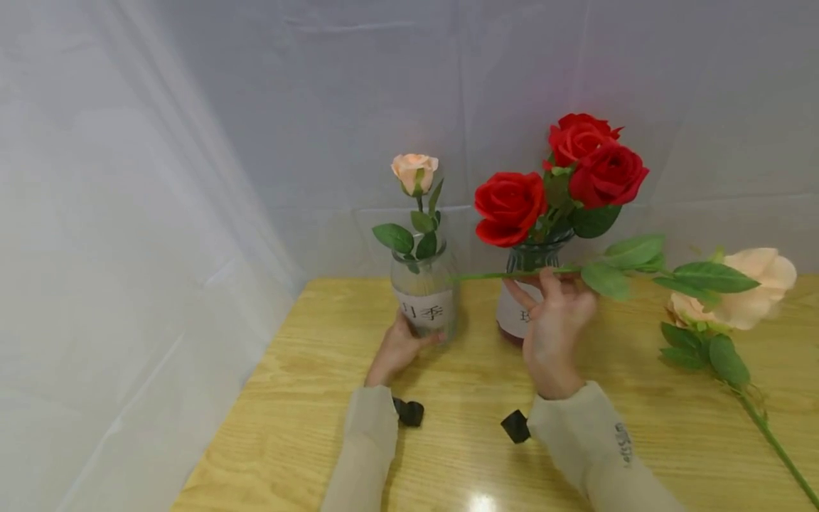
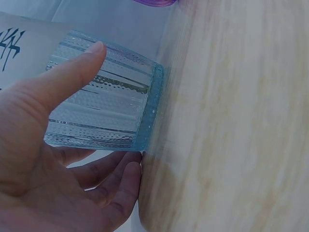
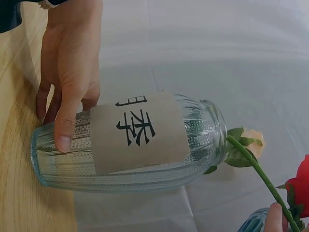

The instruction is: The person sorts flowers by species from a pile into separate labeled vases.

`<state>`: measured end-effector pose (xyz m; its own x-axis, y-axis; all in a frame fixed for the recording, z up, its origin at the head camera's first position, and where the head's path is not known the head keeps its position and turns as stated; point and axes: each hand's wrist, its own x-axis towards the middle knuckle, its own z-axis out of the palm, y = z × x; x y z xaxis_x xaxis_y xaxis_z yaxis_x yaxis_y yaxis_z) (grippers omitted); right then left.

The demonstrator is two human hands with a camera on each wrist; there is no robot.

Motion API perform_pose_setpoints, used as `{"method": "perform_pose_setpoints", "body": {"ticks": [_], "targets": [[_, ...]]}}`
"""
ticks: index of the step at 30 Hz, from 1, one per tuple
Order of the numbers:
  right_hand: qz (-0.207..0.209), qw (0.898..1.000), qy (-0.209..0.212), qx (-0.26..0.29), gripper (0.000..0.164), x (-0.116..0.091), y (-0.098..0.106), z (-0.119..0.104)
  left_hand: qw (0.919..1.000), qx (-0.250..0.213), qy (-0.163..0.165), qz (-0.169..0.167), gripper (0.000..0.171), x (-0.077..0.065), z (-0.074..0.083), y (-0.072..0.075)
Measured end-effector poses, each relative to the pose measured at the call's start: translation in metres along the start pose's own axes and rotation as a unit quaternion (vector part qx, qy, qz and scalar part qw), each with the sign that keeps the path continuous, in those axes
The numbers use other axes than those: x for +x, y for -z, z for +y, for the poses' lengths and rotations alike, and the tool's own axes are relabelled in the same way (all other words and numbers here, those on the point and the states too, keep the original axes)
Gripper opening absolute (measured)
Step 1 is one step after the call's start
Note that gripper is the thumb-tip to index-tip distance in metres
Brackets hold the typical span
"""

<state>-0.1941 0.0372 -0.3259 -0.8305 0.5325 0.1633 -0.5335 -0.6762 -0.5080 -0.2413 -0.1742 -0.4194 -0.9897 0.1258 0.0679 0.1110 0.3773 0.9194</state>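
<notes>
A clear ribbed glass vase [image 1: 425, 281] with a white label stands upright, one peach rose [image 1: 414, 174] inside it. My left hand [image 1: 399, 348] holds this vase low down, thumb across the front and fingers round the far side, as the left wrist view shows. My right hand [image 1: 555, 338] pinches the green stem of another peach rose [image 1: 761, 288]. That stem lies nearly level, its bloom out to the right and its cut end by the vase. In the right wrist view the stem [image 3: 265, 179] appears at the vase's mouth; whether it touches is unclear.
Behind my right hand stands a second labelled vase [image 1: 510, 320] with three red roses [image 1: 512, 206]. Another peach rose [image 1: 726, 359] lies on the wooden table [image 1: 294, 419] at the right. Pale sheeting [image 1: 345, 107] hangs close behind the vases.
</notes>
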Motion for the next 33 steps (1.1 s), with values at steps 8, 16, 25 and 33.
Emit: {"method": "perform_pose_setpoints", "body": {"ticks": [8,16,25,33], "targets": [[-0.009,1.000,0.015,-0.016,0.015,-0.005,-0.005,0.005,1.0000,-0.006,-0.002,-0.004,0.092,-0.001,-0.002,0.000],[-0.011,0.999,0.032,-0.009,0.015,-0.006,-0.012,0.013,1.0000,-0.004,-0.002,-0.002,0.091,-0.001,0.001,-0.001],[-0.020,0.998,0.050,-0.019,0.031,-0.010,-0.018,0.015,1.0000,-0.003,0.001,-0.005,0.091,0.000,0.002,-0.001],[-0.052,0.995,0.086,0.029,0.043,-0.007,-0.026,0.022,1.0000,0.001,-0.001,0.000,0.091,0.000,0.000,-0.001]]}}
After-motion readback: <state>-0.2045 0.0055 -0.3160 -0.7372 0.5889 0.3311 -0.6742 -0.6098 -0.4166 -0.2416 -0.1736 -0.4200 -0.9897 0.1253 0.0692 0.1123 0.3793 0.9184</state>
